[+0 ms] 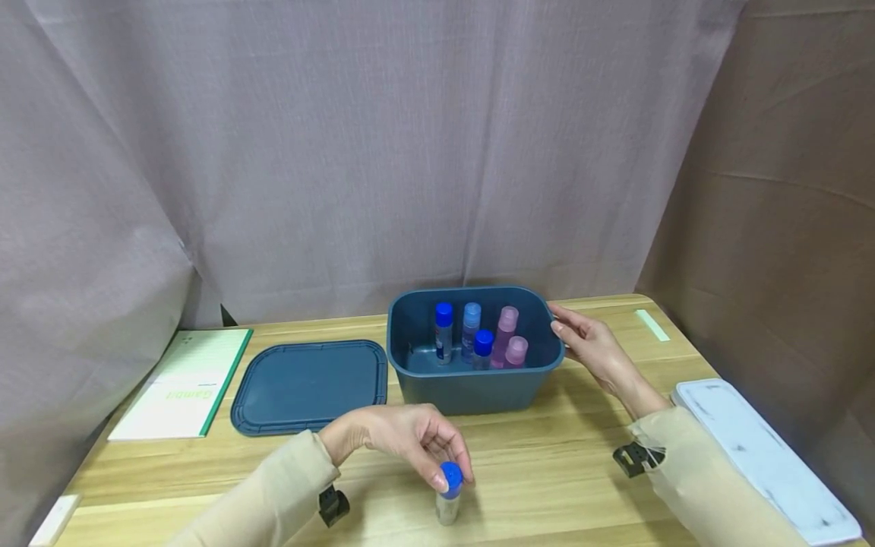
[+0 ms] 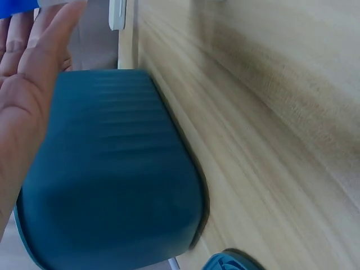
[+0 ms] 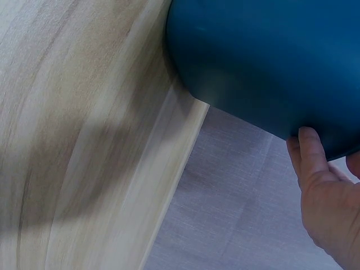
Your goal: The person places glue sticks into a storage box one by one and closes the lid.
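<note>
Looking from the head: the left hand [image 1: 403, 441] is curled over the blue cap of a clear vial [image 1: 448, 494], pinched at the top; the vial is stood upright on the table [image 1: 547, 486], nearer than the bin [image 1: 472, 380], its long axis vertical.
Right hand [image 1: 591, 346]: rested against the bin's right rim, fingers nearly straight.
Left wrist view: the bin wall is seen beyond the palm; the grip is cut off.
Right wrist view: fingers [image 3: 312, 152] are laid on the bin's wall.
</note>
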